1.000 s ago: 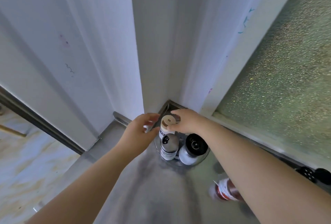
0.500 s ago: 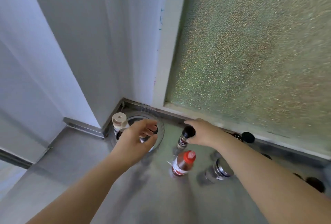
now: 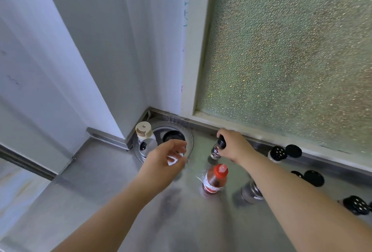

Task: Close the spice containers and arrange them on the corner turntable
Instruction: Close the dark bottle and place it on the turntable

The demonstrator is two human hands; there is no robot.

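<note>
A round metal turntable [image 3: 190,141] sits in the counter's corner. On it stand a bottle with a beige cap [image 3: 143,130], a silver shaker [image 3: 147,148] and a black-lidded white jar [image 3: 173,137]. My left hand [image 3: 163,163] hovers over the turntable's front with fingers loosely spread, partly hiding the white jar. My right hand [image 3: 234,144] grips a small dark bottle with a black cap [image 3: 218,148], standing on the counter just right of the turntable. A red-capped sauce bottle [image 3: 215,179] stands in front of it.
A metal tin [image 3: 250,192] peeks out under my right forearm. Several black-lidded spice jars [image 3: 278,154] and loose black lids [image 3: 314,178] line the steel counter [image 3: 181,221] along the frosted window [image 3: 291,50]. White walls close the corner at left.
My right hand left the beige-capped bottle on the turntable and reached right to grasp the small dark bottle. My left hand stayed over the turntable. The view swung right.
</note>
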